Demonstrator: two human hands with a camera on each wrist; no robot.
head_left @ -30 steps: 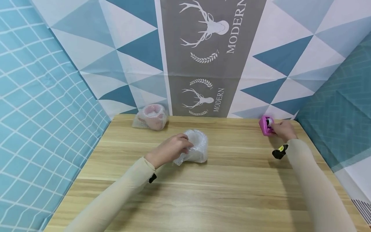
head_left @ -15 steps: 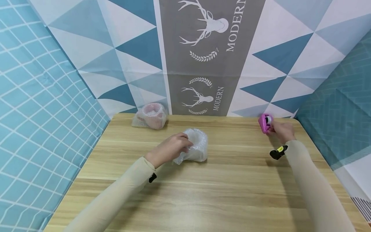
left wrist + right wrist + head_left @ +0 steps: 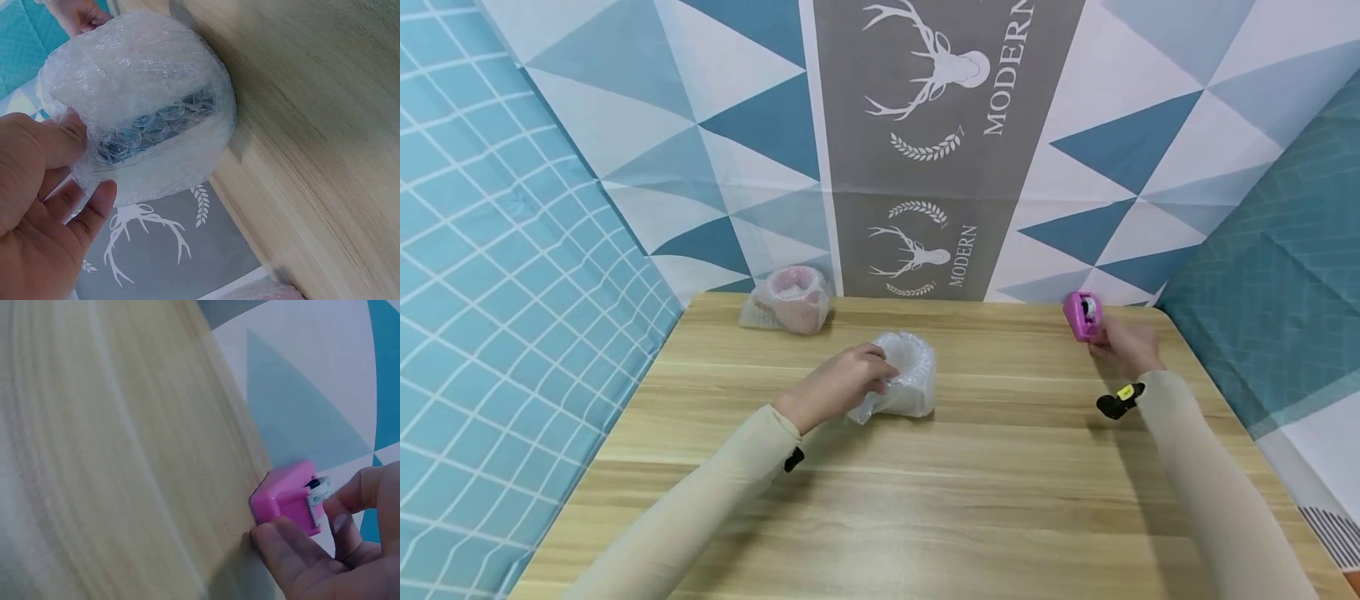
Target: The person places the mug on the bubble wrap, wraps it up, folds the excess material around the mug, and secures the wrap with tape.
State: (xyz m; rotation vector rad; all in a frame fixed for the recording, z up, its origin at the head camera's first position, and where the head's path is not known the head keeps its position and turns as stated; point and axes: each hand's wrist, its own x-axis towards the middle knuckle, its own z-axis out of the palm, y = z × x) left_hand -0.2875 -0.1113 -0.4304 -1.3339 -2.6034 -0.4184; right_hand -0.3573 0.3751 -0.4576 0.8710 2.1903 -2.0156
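Note:
Near the middle of the table stands a whitish, cup-like round item in bubble wrap (image 3: 913,383). My left hand (image 3: 842,379) pinches its wrap; in the left wrist view the thumb presses the side of the bubble wrap (image 3: 144,56), other fingers spread below. At the back right, my right hand (image 3: 1123,342) is at the front end of a pink tape dispenser (image 3: 1082,317) with a small white roll. The right wrist view shows fingertips (image 3: 269,534) against the pink body (image 3: 281,494), with another bent finger beside its toothed cutter (image 3: 310,509).
A pink item in bubble wrap (image 3: 797,300) stands at the back left edge of the wooden table (image 3: 880,500). A patterned cloth wall (image 3: 917,183) rises behind, with a blue checked cloth (image 3: 512,233) left and a teal one (image 3: 1285,267) right.
My right hand has shifted slightly down along the tape dispenser and is blurred now; the dispenser has tilted and moved a little left. My left hand and the wrapped item stay put.

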